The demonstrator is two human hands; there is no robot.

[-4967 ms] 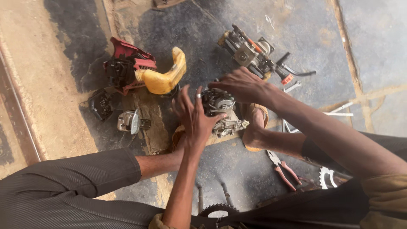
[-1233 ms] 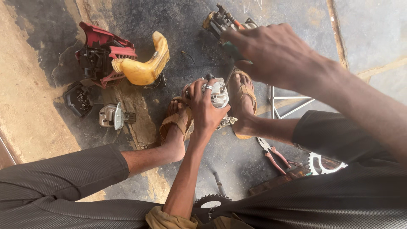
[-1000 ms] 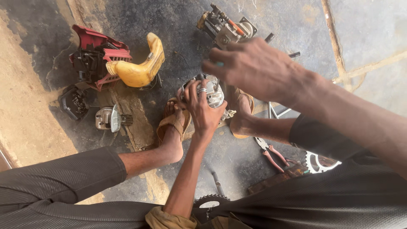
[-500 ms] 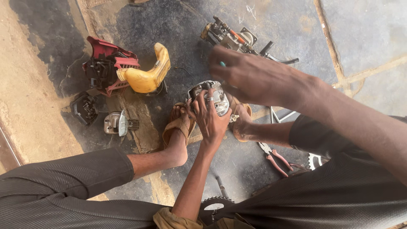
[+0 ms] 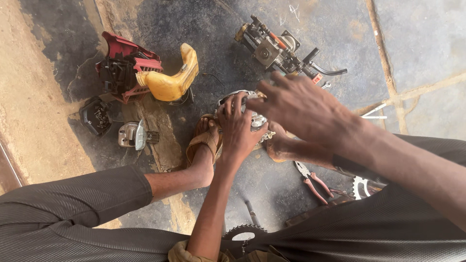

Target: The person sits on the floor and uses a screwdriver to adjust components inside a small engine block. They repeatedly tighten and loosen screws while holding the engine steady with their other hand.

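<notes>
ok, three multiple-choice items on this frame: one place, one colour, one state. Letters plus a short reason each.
1. Where are the pliers?
A. on the floor under the right forearm
B. on the yellow tank
C. in the left hand

2. What colour is the tank beside the red cover?
A. blue
B. yellow
C. white

3. What is the left hand doing?
A. lying flat on the floor
B. holding pliers
C. gripping the engine part

Key:
1 A, the red-handled pliers lie on the floor.
2 B, the tank is yellow.
3 C, fingers wrap the metal part; the right hand hovers over it.
</notes>
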